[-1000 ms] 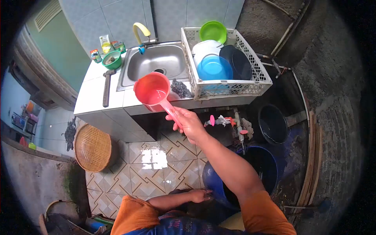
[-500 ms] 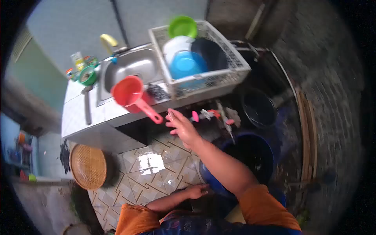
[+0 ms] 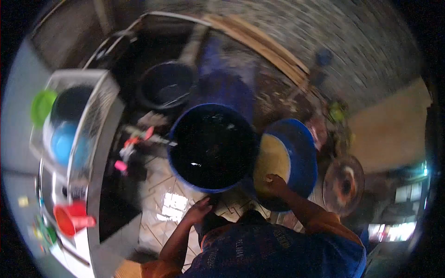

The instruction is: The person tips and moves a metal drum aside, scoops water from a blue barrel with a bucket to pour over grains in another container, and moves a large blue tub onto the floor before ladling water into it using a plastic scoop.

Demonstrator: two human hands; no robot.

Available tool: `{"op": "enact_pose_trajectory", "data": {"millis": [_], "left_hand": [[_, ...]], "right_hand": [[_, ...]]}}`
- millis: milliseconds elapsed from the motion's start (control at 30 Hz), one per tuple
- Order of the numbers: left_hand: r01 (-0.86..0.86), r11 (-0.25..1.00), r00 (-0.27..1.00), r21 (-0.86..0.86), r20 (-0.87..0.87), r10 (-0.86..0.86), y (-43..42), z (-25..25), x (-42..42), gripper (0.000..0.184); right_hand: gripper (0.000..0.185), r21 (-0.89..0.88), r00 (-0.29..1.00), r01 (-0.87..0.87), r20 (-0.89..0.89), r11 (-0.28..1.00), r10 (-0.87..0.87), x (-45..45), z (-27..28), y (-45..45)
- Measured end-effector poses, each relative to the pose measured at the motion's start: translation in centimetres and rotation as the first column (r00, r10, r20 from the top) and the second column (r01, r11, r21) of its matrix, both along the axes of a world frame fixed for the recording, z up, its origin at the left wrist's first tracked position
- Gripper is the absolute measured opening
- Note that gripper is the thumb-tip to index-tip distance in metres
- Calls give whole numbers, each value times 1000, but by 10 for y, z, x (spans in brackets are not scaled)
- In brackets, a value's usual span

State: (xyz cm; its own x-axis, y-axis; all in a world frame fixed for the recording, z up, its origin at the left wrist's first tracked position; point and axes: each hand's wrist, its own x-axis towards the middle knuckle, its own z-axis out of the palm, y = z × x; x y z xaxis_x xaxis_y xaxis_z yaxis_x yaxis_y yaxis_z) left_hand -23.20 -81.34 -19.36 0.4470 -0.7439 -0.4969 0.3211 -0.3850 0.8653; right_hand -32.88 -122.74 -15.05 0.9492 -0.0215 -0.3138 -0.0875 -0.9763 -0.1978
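Observation:
My right hand is over the near edge of a round, pale yellow vessel. This vessel sits inside a blue tub on the right. Dimness and blur hide whether the fingers grip the yellow edge. Low in front of my body, my left hand is empty with its fingers apart, near a large blue-rimmed barrel of dark water. A red dipper with a handle rests on the white counter at far left, away from both hands.
A white crate of basins stands on the counter at left. Beyond the barrel is a dark bucket. Wet floor tiles reflect light. Planks lie by the brick wall, and a round lid-like disc is at right.
My view has swung right, from the sink to the barrel and tub. My right hand has moved from open beside the dipper to the yellow vessel. The dipper stays on the counter.

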Motion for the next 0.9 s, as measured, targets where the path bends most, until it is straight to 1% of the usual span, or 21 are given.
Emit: {"op": "enact_pose_trajectory", "data": {"millis": [33,67,100,133,167,200,267,300,333,400,433,467,533,567,633,667,733,767,800,867,900], "left_hand": [[77,992,997,97,11,-79,-7,20,19,54],[164,983,986,81,21,-166,-20,30,32,54],[134,991,985,24,-113,-131,-33,38,43,52],[100,995,963,-17,-251,-101,-47,52,52,50],[214,977,962,1,-176,-210,-70,87,63,45],[290,956,943,-38,-157,-292,-82,76,66,45],[396,911,894,-113,-181,-411,-112,68,71,44],[480,876,876,-54,92,-474,-126,66,68,43],[530,847,846,-41,100,-524,-141,71,66,43],[580,814,806,-26,-123,-578,-173,81,59,42],[660,749,751,60,-37,-659,-189,82,52,42],[696,715,717,66,-31,-696,-196,72,46,42],[759,648,638,66,125,-760,-213,43,34,48],[796,602,591,70,130,-796,-226,50,23,48],[820,516,499,246,134,-856,-255,75,-1,49],[845,469,448,255,141,-883,-263,71,-15,49],[844,455,396,285,242,-886,-266,59,-38,51],[862,433,369,263,259,-893,-272,63,-50,50],[873,402,333,278,262,-905,-273,55,-59,50],[862,420,357,285,246,-901,-262,28,-77,50],[861,410,346,302,244,-906,-266,15,-85,50]], "right_hand": [[33,-41,993,-89,69,995,91,-27,0,-10],[33,-58,997,0,76,998,5,-43,8,-13],[27,18,949,307,-81,952,-304,-52,23,-9],[22,63,790,591,-247,804,-561,-68,36,-6],[22,199,750,658,-88,726,-656,-112,-2,-17],[22,208,696,712,-79,671,-714,-139,-11,-19],[29,74,604,789,-270,610,-750,-185,-25,-14],[40,163,746,578,293,800,-598,-225,-55,-8],[48,-130,468,841,-314,526,-826,-237,-42,-2],[45,-89,253,939,-481,333,-840,-260,-4,27],[45,-82,214,955,-479,285,-851,-279,-8,40],[46,-97,140,974,-455,205,-879,-299,-14,59],[47,-107,5,993,-427,56,-904,-334,-20,91],[47,-70,-16,997,-430,15,-903,-350,-24,104],[48,-16,-69,997,-467,-70,-881,-378,-26,126],[48,-4,-114,992,-467,-127,-877,-397,-36,140],[49,35,-41,998,-399,-60,-916,-431,-62,165],[49,71,-133,984,-319,-163,-938,-444,-75,182],[49,85,-161,977,-323,-198,-933,-451,-66,190],[45,119,-309,906,-471,-407,-826,-471,-43,197],[42,198,-415,837,-379,-510,-827,-487,-63,213]]}}
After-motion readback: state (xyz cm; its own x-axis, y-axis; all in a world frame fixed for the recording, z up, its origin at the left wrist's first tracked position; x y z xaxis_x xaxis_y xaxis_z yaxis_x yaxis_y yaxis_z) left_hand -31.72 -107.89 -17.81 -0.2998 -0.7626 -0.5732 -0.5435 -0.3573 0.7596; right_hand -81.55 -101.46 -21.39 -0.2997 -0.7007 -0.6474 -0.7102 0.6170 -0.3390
